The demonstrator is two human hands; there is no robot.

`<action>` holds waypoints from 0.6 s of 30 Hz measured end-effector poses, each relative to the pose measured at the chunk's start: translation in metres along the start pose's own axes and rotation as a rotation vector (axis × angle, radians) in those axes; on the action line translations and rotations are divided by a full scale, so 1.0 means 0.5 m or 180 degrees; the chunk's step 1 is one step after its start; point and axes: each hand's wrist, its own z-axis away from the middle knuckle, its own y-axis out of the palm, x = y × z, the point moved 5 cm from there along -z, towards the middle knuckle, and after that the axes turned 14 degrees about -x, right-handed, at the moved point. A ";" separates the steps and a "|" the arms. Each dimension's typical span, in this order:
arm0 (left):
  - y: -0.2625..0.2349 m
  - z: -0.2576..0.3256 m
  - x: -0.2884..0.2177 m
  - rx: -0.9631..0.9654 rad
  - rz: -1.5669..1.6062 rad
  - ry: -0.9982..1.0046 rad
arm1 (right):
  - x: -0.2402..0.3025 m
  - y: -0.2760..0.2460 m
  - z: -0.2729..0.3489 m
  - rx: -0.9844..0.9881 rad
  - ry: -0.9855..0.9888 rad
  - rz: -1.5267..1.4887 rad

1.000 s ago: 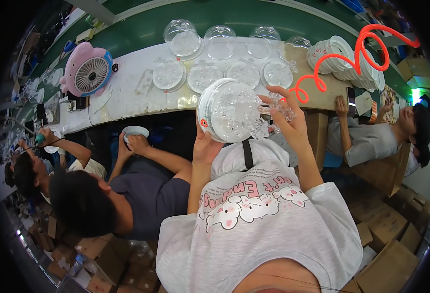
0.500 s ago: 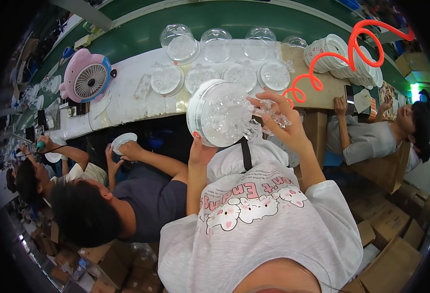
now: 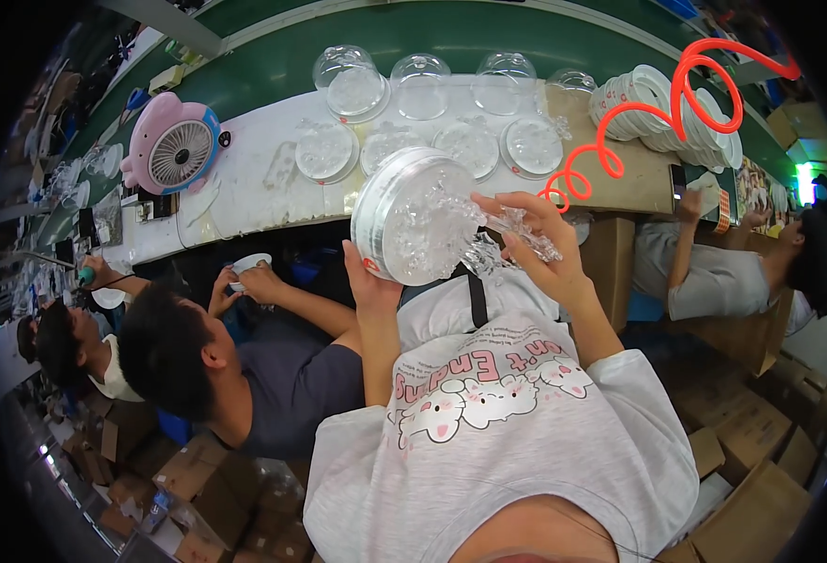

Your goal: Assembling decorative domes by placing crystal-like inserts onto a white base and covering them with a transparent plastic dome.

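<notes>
In front of my chest, my left hand [image 3: 374, 287] grips a round white base [image 3: 367, 221] by its lower left edge. The base is tilted so that its flat face turns to the right. A cluster of clear, crystal-like plastic pieces [image 3: 451, 218] stands out from that face. On the right, my right hand [image 3: 547, 246] has its fingers closed around a clear plastic sprig [image 3: 519, 230] beside the cluster. Whether the sprig is joined to the cluster, I cannot tell.
Several white bases with clear pieces [image 3: 325, 153] and clear domes [image 3: 420, 86] stand on the white bench [image 3: 254, 202]. A pink fan [image 3: 177, 150] is at left, stacked white rings [image 3: 662, 108] and a coiled red hose [image 3: 611, 159] at right. Co-workers [image 3: 282, 375] sit either side; cardboard boxes [image 3: 751, 497] lie behind.
The base has turned a little more to the right and shifted slightly left. My right hand has sunk slightly, still on the sprig. The left co-worker has tilted a white round part.
</notes>
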 end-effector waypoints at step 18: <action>-0.051 -0.022 0.126 -0.0328 0.0456 -0.0963 | -0.123 0.005 -0.043 0.0315 0.1050 0.0482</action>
